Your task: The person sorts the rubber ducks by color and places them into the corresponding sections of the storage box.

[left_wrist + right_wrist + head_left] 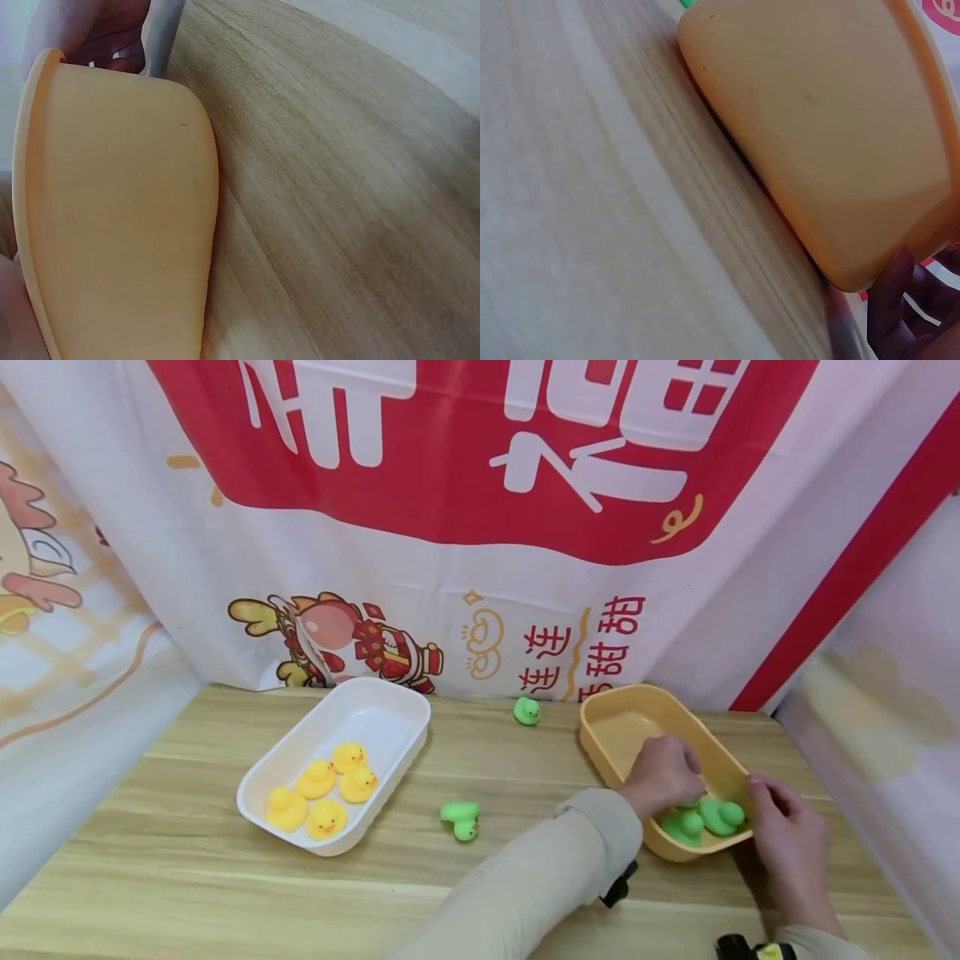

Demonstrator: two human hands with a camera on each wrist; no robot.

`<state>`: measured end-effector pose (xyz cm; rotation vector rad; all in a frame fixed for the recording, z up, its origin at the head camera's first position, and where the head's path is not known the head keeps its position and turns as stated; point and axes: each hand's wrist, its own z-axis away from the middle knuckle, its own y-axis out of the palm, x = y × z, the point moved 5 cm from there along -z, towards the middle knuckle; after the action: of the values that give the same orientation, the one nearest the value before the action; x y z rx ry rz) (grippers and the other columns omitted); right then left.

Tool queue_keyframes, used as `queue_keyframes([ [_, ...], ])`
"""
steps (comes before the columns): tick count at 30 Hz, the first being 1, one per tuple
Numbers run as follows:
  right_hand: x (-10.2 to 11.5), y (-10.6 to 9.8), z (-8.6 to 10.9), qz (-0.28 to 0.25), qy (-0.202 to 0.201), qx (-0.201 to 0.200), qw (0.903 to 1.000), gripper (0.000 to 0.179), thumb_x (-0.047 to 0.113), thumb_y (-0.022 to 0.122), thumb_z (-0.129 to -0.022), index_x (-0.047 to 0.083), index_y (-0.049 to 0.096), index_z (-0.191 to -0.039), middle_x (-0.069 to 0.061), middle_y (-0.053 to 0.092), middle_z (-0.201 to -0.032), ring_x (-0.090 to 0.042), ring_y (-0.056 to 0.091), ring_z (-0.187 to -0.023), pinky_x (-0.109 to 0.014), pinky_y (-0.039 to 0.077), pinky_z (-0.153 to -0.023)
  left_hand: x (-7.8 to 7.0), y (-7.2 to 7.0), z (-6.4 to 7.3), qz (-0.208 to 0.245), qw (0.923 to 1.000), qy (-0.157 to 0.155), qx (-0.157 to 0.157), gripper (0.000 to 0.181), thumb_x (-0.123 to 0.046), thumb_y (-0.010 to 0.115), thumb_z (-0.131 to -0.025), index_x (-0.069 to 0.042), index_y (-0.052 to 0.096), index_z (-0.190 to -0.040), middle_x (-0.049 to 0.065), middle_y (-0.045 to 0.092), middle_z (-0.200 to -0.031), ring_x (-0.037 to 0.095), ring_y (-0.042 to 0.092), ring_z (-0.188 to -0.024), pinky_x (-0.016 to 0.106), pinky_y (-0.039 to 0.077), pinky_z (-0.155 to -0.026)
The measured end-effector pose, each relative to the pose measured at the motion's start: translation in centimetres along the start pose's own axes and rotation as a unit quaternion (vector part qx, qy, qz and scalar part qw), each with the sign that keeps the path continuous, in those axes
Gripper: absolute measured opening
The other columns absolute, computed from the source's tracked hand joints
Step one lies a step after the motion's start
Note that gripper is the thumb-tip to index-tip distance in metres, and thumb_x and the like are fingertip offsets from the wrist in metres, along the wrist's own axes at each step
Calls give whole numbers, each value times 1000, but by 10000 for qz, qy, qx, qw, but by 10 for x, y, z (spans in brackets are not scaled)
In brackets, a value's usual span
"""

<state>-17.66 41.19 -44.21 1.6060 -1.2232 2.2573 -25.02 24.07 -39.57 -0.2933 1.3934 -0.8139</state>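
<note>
An orange-yellow plastic bin (592, 739) stands at the right of the table with several green rubber ducks (722, 817) in its near end. My left hand (667, 772) reaches over its left wall and pinches a green duck low inside, mostly hidden under the curled fingers. My right hand (791, 835) grips the bin's near right rim, the thumb against the outer wall; in the right wrist view its fingers (889, 307) touch the bin's corner. The left wrist view shows mainly the bin's outer wall (120, 202).
At the left, a white bin (378, 714) holds several yellow rubber ducks (326, 818). One green duck (527, 711) sits near the back edge of the wooden table (187, 860). Another green duck (461, 820) lies on its side mid-table. A printed cloth (480, 527) hangs behind.
</note>
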Motion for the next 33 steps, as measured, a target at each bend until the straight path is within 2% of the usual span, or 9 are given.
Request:
queue_keyframes([
  [7, 4, 1, 1, 5, 23, 34, 10000, 59, 60, 54, -106, 19, 67, -146, 14, 66, -126, -7, 53, -115, -15, 39, -90, 0, -5, 1, 106, 9996, 256, 11, 12, -4, 84, -82, -14, 77, -84, -6, 67, -81, 5, 56, -72, 18, 50, -62],
  [11, 6, 3, 2, 6, 30, 61, 10000, 60, 59, 52, -107, 17, 65, -148, 0, 64, -141, -10, 53, -118, -15, 39, -88, 0, -7, 2, 280, 9973, 673, -7, 14, -3, 85, -82, -14, 80, -88, -7, 68, -80, 3, 56, -72, 16, 50, -63],
  [14, 6, 4, 3, -25, 59, 65, 10000, 60, 58, 51, -108, 16, 64, -148, -3, 62, -145, -10, 53, -118, -14, 40, -87, -2, -9, 3, 697, 9933, 922, 16, 20, 1, 87, -79, -12, 81, -93, -8, 69, -80, 2, 57, -73, 14, 51, -65],
  [18, 2, 1, 3, -65, 25, 16, 10000, 59, 58, 53, -107, 16, 66, -146, 14, 67, -125, -3, 52, -111, -14, 39, -88, -6, -15, 6, 1433, 9845, 1008, 30, 22, 2, 88, -79, -11, 82, -95, -9, 71, -80, -1, 58, -72, 13, 52, -67],
  [22, 0, -1, 1, -49, -9, -3, 10000, 55, 60, 55, -106, 20, 70, -142, 31, 61, -107, 1, 51, -107, -15, 38, -89, -15, -28, 12, 1848, 9771, 1055, 16, 17, -5, 89, -84, -14, 83, -96, -10, 74, -84, -3, 59, -74, 12, 52, -70],
  [28, 0, -1, -3, -3, -52, 0, 10000, 58, 60, 56, -105, 19, 68, -144, 26, 64, -111, -5, 53, -114, -17, 39, -92, -25, -50, 22, 2293, 9685, 960, 128, 16, -9, 90, -86, -20, 82, -94, -14, 73, -84, -4, 61, -77, 13, 53, -75],
  [33, -1, 0, -1, 13, 30, 6, 10000, 59, 60, 55, -105, 19, 67, -146, 20, 67, -119, -9, 54, -117, -17, 39, -94, -26, -66, 30, 2493, 9632, 975, 232, 16, -9, 89, -88, -20, 82, -97, -15, 74, -87, -4, 62, -81, 13, 54, -78],
])
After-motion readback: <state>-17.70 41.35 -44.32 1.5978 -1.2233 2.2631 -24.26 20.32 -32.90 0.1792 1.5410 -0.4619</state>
